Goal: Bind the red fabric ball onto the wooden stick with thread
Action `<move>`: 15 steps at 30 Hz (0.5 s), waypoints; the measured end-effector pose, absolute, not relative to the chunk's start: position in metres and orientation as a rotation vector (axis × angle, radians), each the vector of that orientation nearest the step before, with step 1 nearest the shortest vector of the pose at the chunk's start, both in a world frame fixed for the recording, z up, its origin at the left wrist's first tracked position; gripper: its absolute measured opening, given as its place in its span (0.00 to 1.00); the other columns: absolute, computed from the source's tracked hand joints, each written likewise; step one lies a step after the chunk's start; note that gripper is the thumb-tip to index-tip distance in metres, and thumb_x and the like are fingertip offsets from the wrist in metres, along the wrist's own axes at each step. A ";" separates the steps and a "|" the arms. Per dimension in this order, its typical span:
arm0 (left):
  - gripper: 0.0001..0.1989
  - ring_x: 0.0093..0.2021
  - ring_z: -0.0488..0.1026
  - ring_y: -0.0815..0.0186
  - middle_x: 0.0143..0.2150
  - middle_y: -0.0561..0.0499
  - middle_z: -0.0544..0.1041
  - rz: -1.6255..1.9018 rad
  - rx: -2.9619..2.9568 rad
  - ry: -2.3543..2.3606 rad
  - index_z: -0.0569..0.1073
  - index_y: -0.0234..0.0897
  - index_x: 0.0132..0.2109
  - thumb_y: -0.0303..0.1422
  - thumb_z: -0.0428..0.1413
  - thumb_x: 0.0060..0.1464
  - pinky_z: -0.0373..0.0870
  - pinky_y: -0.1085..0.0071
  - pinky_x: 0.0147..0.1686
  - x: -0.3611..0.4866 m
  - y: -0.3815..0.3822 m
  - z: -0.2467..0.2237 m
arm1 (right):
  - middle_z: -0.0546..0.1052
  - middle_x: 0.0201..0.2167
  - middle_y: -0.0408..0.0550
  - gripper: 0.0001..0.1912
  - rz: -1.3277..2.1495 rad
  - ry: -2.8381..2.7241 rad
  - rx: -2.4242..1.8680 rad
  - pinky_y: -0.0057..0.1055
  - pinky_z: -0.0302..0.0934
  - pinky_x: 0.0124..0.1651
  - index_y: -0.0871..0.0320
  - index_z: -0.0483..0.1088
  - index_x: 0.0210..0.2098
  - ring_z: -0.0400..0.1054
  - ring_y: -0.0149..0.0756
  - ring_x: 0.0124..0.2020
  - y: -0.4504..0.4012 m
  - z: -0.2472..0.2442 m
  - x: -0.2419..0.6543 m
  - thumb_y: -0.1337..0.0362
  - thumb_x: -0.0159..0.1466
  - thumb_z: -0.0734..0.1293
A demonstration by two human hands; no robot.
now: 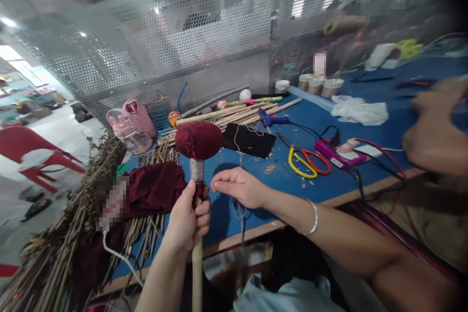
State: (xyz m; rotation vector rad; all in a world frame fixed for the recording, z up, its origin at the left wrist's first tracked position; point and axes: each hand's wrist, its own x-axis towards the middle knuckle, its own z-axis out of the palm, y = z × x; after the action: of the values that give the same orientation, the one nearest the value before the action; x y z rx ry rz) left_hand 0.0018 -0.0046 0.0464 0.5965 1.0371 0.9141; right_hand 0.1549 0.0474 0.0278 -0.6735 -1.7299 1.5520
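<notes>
Upright in my left hand (190, 214) is a pale wooden stick (197, 273), with my fingers wrapped round it. A dark red cloth-covered head (198, 140) tops the stick, and grey cord (197, 170) is wound round its neck. My right hand (239, 186) is just right of the neck, thumb and fingers pinched together; whatever thin thing they may hold is too small to make out. Loose string (239, 210) hangs below that hand. More dark red cloth (155, 189) lies on the left of the blue table (226, 226).
Yellow-and-red scissors (309, 162), a blue glue gun (272, 119), black cloth (249, 140) and a purple power strip (338, 155) lie on the table. Dry stalks (69, 214) fill the left edge. Another person's blurred arm (438, 131) reaches in at right.
</notes>
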 end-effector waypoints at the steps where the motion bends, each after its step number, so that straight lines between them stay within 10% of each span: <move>1: 0.23 0.14 0.34 0.79 0.16 0.66 0.44 0.935 0.628 1.067 0.57 0.40 0.31 0.57 0.49 0.47 0.39 0.84 0.10 0.002 -0.004 0.045 | 0.66 0.23 0.43 0.17 1.569 -1.723 -0.662 0.25 0.51 0.30 0.63 0.69 0.30 0.54 0.26 0.25 0.049 0.029 0.156 0.53 0.60 0.63; 15: 0.21 0.13 0.40 0.80 0.16 0.64 0.49 0.749 0.556 0.968 0.59 0.39 0.31 0.52 0.52 0.50 0.42 0.84 0.09 -0.010 0.012 0.025 | 0.73 0.24 0.43 0.11 1.234 -2.445 -0.736 0.23 0.52 0.30 0.65 0.75 0.34 0.60 0.24 0.25 0.082 0.078 0.165 0.65 0.59 0.62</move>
State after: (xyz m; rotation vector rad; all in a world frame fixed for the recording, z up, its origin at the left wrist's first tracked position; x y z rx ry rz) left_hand -0.0104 0.0125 0.0251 0.5560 0.9676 0.7491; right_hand 0.1651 0.0825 0.0779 -0.7364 -2.4453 1.2341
